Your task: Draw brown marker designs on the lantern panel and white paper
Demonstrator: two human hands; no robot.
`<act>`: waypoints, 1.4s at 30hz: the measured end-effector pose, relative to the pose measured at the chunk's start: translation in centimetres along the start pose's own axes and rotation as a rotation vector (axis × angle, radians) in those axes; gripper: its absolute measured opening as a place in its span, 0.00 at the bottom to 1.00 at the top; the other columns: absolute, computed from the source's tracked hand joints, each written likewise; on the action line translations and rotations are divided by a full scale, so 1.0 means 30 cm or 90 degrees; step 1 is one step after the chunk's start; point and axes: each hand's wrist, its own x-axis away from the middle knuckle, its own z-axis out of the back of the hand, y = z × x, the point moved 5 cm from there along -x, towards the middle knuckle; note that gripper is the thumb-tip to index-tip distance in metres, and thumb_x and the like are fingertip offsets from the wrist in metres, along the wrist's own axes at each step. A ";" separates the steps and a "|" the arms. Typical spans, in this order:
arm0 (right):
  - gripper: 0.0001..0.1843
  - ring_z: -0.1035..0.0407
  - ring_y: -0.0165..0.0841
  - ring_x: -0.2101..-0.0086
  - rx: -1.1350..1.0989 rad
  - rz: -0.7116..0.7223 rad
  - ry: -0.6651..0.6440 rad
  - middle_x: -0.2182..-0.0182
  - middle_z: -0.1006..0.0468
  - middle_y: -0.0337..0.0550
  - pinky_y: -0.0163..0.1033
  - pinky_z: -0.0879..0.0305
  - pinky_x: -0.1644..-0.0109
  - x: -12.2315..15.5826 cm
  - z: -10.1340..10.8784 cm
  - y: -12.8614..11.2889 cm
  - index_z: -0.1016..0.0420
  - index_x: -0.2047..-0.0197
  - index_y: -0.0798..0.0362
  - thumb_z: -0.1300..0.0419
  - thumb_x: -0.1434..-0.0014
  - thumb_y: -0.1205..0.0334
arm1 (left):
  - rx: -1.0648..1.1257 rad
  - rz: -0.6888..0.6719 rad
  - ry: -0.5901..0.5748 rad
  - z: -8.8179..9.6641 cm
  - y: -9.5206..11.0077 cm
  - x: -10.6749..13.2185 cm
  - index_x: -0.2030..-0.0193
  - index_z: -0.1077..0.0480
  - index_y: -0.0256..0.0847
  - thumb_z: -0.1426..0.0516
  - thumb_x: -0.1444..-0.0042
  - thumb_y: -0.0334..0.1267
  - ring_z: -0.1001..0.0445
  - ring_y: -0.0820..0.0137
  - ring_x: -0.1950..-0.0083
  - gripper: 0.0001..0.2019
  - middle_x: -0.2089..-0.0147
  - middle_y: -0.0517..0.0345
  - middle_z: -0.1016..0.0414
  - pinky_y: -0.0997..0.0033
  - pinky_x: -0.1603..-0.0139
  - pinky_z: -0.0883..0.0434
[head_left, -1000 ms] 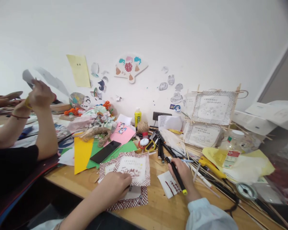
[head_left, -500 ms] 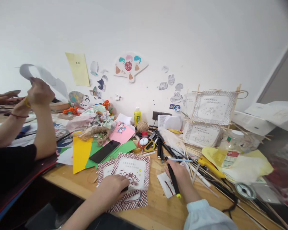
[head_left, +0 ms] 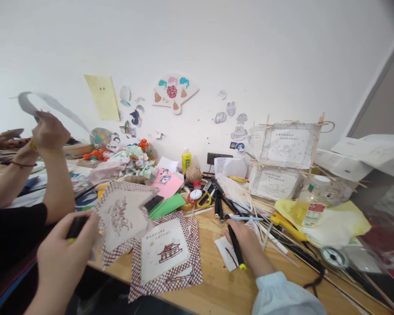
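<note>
My left hand [head_left: 61, 258] is closed at the lower left, with a black marker cap [head_left: 76, 227] in its grip. It also pinches the edge of a patterned-border drawing sheet [head_left: 123, 214], raised and tilted above the table. Beneath lies another bordered sheet with a building drawn on it [head_left: 166, 249], overlapping further bordered paper. My right hand [head_left: 251, 247] rests on the table, wrapped round a black marker [head_left: 236, 245] with a yellow end. Under that hand is a small white scrap of paper [head_left: 228, 256] with dark red strokes.
Pens [head_left: 219, 203], scissors [head_left: 205, 199] and a twine ball [head_left: 193, 173] crowd the back. Right are a yellow glue gun [head_left: 289, 227], a clear bottle [head_left: 315, 203], sticks and framed drawings [head_left: 289, 146]. Another person's hands [head_left: 51, 131] hold a paper strip at the left.
My left hand has lifted the top drawing sheet off the pile and carried it left, uncovering the building drawing. My right hand stays in place with the marker. The view has shifted slightly.
</note>
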 end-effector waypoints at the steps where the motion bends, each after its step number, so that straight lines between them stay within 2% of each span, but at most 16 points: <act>1: 0.08 0.25 0.39 0.68 -0.001 -0.001 -0.008 0.70 0.21 0.44 0.36 0.37 0.68 -0.001 -0.001 -0.001 0.28 0.58 0.54 0.46 0.40 0.65 | -0.059 -0.098 0.009 -0.001 0.028 0.022 0.64 0.30 0.44 0.49 0.45 0.51 0.24 0.59 0.65 0.14 0.66 0.58 0.23 0.64 0.69 0.27; 2: 0.08 0.25 0.39 0.68 -0.002 -0.002 -0.017 0.69 0.21 0.44 0.35 0.37 0.68 -0.001 -0.002 -0.002 0.28 0.58 0.54 0.46 0.40 0.65 | -0.112 -0.226 -0.010 -0.022 0.059 0.052 0.65 0.30 0.43 0.50 0.42 0.48 0.24 0.59 0.64 0.13 0.61 0.56 0.22 0.61 0.65 0.26; 4: 0.08 0.25 0.38 0.67 -0.003 -0.004 -0.033 0.68 0.21 0.44 0.35 0.37 0.67 -0.001 -0.003 -0.002 0.28 0.58 0.54 0.45 0.40 0.66 | -0.134 -0.525 -0.133 -0.110 0.104 0.146 0.67 0.29 0.43 0.51 0.39 0.46 0.22 0.58 0.58 0.14 0.54 0.52 0.21 0.59 0.57 0.25; 6: 0.08 0.25 0.38 0.67 -0.001 -0.008 -0.046 0.68 0.21 0.43 0.35 0.37 0.67 0.000 -0.005 -0.001 0.28 0.57 0.54 0.45 0.40 0.66 | -0.138 -0.688 -0.263 -0.210 0.091 0.243 0.61 0.29 0.42 0.53 0.37 0.38 0.23 0.61 0.53 0.12 0.50 0.51 0.22 0.64 0.56 0.24; 9: 0.09 0.25 0.38 0.66 0.005 -0.011 -0.060 0.67 0.21 0.44 0.35 0.36 0.66 0.001 -0.008 0.002 0.28 0.56 0.54 0.45 0.40 0.66 | -0.168 -0.741 -0.445 -0.341 0.025 0.358 0.58 0.30 0.42 0.51 0.43 0.28 0.22 0.60 0.52 0.12 0.48 0.51 0.23 0.64 0.58 0.23; 10: 0.09 0.25 0.39 0.66 0.008 -0.012 -0.064 0.67 0.21 0.45 0.35 0.36 0.66 0.001 -0.010 0.002 0.27 0.56 0.54 0.45 0.39 0.66 | -0.174 -0.729 -0.466 -0.366 0.006 0.381 0.58 0.30 0.42 0.50 0.45 0.26 0.23 0.59 0.50 0.12 0.48 0.51 0.23 0.63 0.57 0.23; 15: 0.09 0.26 0.41 0.64 0.012 -0.011 -0.084 0.66 0.22 0.47 0.37 0.35 0.65 0.000 -0.019 -0.002 0.27 0.56 0.55 0.45 0.39 0.66 | -0.223 -0.697 -0.520 -0.385 -0.019 0.416 0.58 0.30 0.40 0.48 0.45 0.25 0.22 0.58 0.53 0.12 0.49 0.48 0.23 0.60 0.57 0.22; 19: 0.10 0.26 0.40 0.64 0.008 -0.012 -0.097 0.65 0.22 0.47 0.37 0.36 0.64 -0.002 -0.013 -0.005 0.28 0.55 0.56 0.45 0.38 0.66 | -0.253 -0.626 -0.585 -0.382 -0.007 0.396 0.60 0.29 0.40 0.45 0.42 0.33 0.22 0.57 0.54 0.04 0.50 0.46 0.23 0.60 0.56 0.23; 23: 0.09 0.26 0.39 0.64 0.011 -0.018 -0.105 0.65 0.21 0.47 0.36 0.37 0.65 -0.002 -0.004 -0.009 0.28 0.55 0.55 0.44 0.38 0.65 | -0.267 -0.596 -0.579 -0.397 0.005 0.400 0.63 0.30 0.40 0.42 0.43 0.39 0.22 0.58 0.57 0.06 0.54 0.46 0.22 0.62 0.59 0.24; 26: 0.09 0.26 0.40 0.64 0.017 -0.026 -0.107 0.65 0.21 0.48 0.37 0.36 0.64 -0.004 0.001 -0.014 0.27 0.55 0.55 0.45 0.38 0.66 | -0.275 -0.581 -0.566 -0.405 0.022 0.411 0.65 0.31 0.40 0.45 0.45 0.33 0.22 0.59 0.58 0.03 0.58 0.49 0.21 0.65 0.60 0.25; 30: 0.09 0.26 0.40 0.64 0.019 -0.028 -0.112 0.65 0.21 0.48 0.37 0.36 0.64 -0.006 0.005 -0.016 0.27 0.56 0.55 0.45 0.38 0.66 | -0.282 -0.558 -0.538 -0.391 0.045 0.378 0.67 0.30 0.41 0.48 0.47 0.29 0.22 0.63 0.65 0.07 0.65 0.53 0.21 0.69 0.66 0.26; 32: 0.09 0.25 0.40 0.64 0.018 -0.028 -0.114 0.65 0.21 0.48 0.37 0.35 0.64 -0.006 0.006 -0.015 0.27 0.56 0.55 0.44 0.39 0.66 | -0.290 -0.528 -0.494 -0.367 0.047 0.327 0.63 0.30 0.40 0.52 0.42 0.32 0.22 0.62 0.66 0.10 0.67 0.52 0.21 0.68 0.67 0.26; 34: 0.09 0.25 0.40 0.64 0.016 -0.027 -0.115 0.65 0.21 0.48 0.37 0.35 0.64 -0.006 0.006 -0.015 0.27 0.55 0.55 0.45 0.39 0.67 | -0.279 -0.504 -0.392 -0.326 0.053 0.266 0.58 0.29 0.39 0.55 0.37 0.37 0.21 0.60 0.64 0.14 0.64 0.48 0.20 0.64 0.65 0.25; 38: 0.09 0.25 0.41 0.63 0.016 -0.030 -0.115 0.65 0.21 0.49 0.38 0.35 0.63 -0.008 0.005 -0.017 0.27 0.55 0.56 0.45 0.38 0.67 | -0.165 -0.637 -0.207 -0.247 0.100 0.248 0.58 0.30 0.39 0.54 0.36 0.40 0.22 0.58 0.55 0.14 0.52 0.44 0.22 0.61 0.55 0.25; 40: 0.09 0.25 0.42 0.64 0.015 -0.032 -0.119 0.66 0.21 0.49 0.38 0.35 0.64 -0.009 0.005 -0.019 0.27 0.55 0.56 0.44 0.39 0.67 | -0.120 -0.737 -0.210 -0.251 0.121 0.307 0.57 0.30 0.39 0.52 0.36 0.38 0.24 0.58 0.50 0.11 0.48 0.45 0.24 0.62 0.51 0.25; 42: 0.09 0.25 0.41 0.64 0.011 -0.031 -0.122 0.66 0.21 0.49 0.37 0.35 0.64 -0.010 0.007 -0.023 0.27 0.55 0.56 0.44 0.39 0.68 | -0.118 -0.791 -0.276 -0.290 0.126 0.384 0.54 0.31 0.38 0.50 0.39 0.34 0.25 0.58 0.48 0.10 0.48 0.46 0.24 0.61 0.52 0.24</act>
